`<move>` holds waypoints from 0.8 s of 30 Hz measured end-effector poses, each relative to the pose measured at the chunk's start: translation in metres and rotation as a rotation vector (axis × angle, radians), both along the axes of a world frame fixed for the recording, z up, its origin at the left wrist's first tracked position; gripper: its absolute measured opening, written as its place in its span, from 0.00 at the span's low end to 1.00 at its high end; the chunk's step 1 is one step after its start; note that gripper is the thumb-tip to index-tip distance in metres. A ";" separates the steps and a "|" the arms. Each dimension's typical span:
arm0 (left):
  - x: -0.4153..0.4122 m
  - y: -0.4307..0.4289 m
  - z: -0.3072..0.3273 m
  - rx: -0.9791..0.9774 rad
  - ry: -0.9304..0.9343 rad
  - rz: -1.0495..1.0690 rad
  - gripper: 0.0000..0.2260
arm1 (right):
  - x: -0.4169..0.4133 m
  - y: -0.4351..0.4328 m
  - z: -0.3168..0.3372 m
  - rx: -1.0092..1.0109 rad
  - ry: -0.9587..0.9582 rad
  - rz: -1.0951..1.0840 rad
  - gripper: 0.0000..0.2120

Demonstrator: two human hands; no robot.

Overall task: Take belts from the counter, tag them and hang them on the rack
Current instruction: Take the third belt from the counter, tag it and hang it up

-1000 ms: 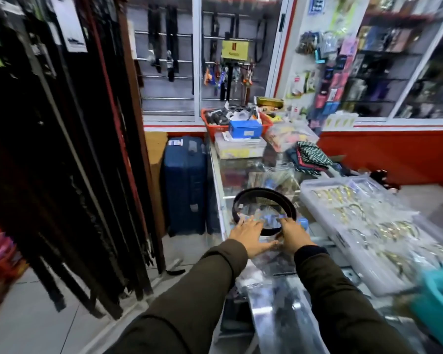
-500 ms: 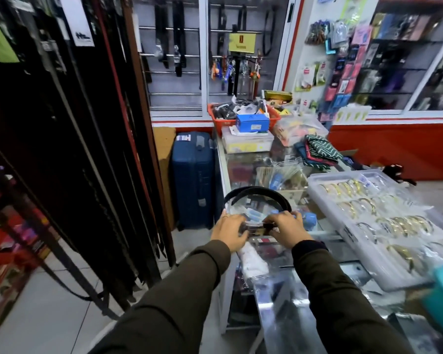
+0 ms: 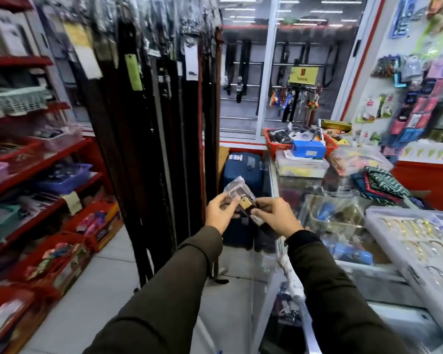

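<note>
Both hands have lifted off the glass tabletop (image 3: 287, 175) and swung toward ten o'clock. The left hand (image 3: 219, 213) and right hand (image 3: 273, 215) each pinch the bagged belt (image 3: 243, 200), its buckle end between them in midair. The hanging belts on the rack (image 3: 164, 123) now stand just beyond, at eleven o'clock, so hanging looks close.
</note>
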State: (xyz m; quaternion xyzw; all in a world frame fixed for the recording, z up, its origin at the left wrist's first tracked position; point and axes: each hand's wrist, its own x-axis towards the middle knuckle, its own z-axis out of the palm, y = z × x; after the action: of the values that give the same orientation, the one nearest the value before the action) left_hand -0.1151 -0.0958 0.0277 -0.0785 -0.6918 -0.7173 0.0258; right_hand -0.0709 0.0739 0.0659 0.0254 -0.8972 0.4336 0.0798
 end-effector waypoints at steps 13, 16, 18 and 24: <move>0.001 -0.052 0.093 0.093 0.183 0.121 0.09 | -0.012 -0.055 0.055 -0.532 0.063 0.149 0.18; 0.004 -0.066 0.123 0.236 0.201 0.108 0.09 | -0.019 -0.070 0.086 -0.620 0.137 0.176 0.20; 0.007 -0.074 0.138 0.267 0.221 0.086 0.08 | -0.023 -0.079 0.108 -0.662 0.200 0.197 0.18; 0.003 -0.089 0.188 0.276 0.287 0.093 0.13 | -0.034 -0.101 0.162 -0.760 0.329 0.211 0.18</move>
State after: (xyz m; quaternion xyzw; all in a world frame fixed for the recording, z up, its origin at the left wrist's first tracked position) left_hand -0.1118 -0.1847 0.2159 -0.1436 -0.5789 -0.7849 0.1678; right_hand -0.1044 -0.0272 0.2280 0.1546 -0.6415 0.7293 0.1806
